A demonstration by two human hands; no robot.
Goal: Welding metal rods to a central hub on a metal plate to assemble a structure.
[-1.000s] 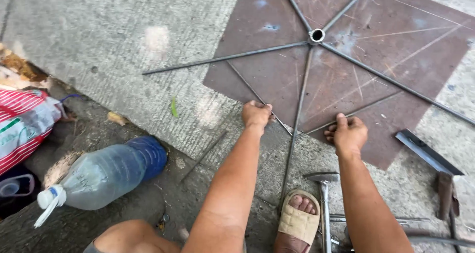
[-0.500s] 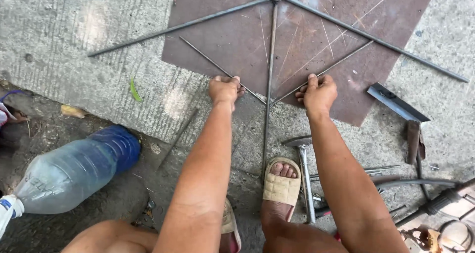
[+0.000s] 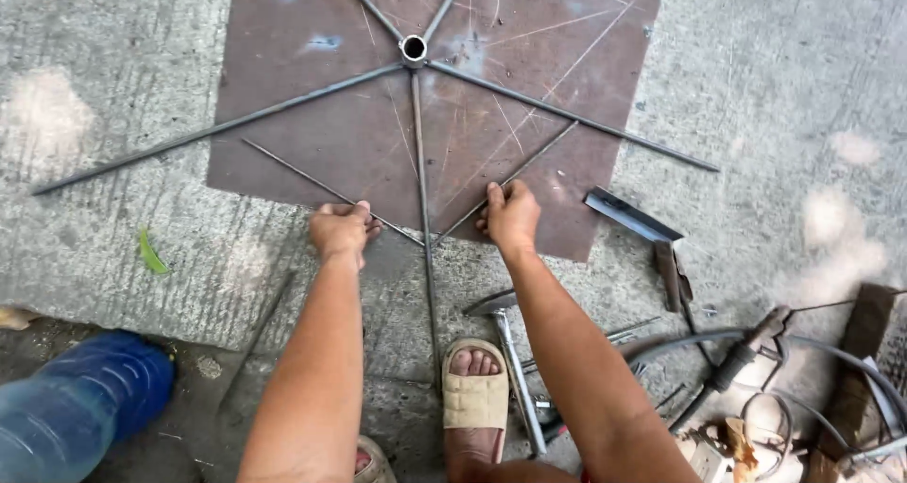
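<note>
Two hands setting thin steel cross-rods between spokes on a rusty square plate.

From left: blue-based clear plastic bottle point(image 3: 80, 407); left hand point(image 3: 340, 231) closed on the left thin steel rod point(image 3: 312, 181); long central spoke point(image 3: 422, 209) running from the small round tube hub point(image 3: 413, 49); right hand point(image 3: 511, 216) pinching the right thin rod point(image 3: 529, 162); steel hammer point(image 3: 510, 351); angle-iron offcut point(image 3: 628, 217); the brown rusted steel plate point(image 3: 283, 143) lies beneath.

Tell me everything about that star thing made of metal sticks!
The spoke frame is thin grey-brown steel rods fanning out from a small round tube hub. It lies flat on a rusty brown metal plate on concrete; the long rods stick out past the plate. Two thinner rods slant between the spokes like a V. The left hand and right hand each press one down.
</note>
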